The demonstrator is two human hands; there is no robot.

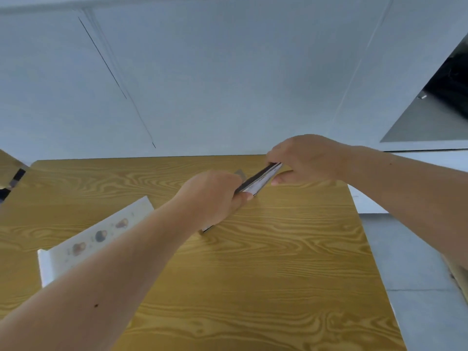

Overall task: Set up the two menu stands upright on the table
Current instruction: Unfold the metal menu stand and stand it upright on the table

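Both hands hold one menu stand [259, 179], a thin dark-edged card seen almost edge-on above the far middle of the wooden table [278, 262]. My left hand [215, 196] grips its near end, and my right hand [306, 159] pinches its far end. A small dark corner shows below my left hand, close to the tabletop. A second menu stand [83, 244], white with small food pictures, sits on the table at the left, partly hidden behind my left forearm; whether it stands or leans is unclear.
A pale wall runs right behind the table's far edge. Grey floor lies to the right of the table. A dark opening with a grey panel [430, 117] is at the upper right. Part of a chair [12, 178] shows at the far left.
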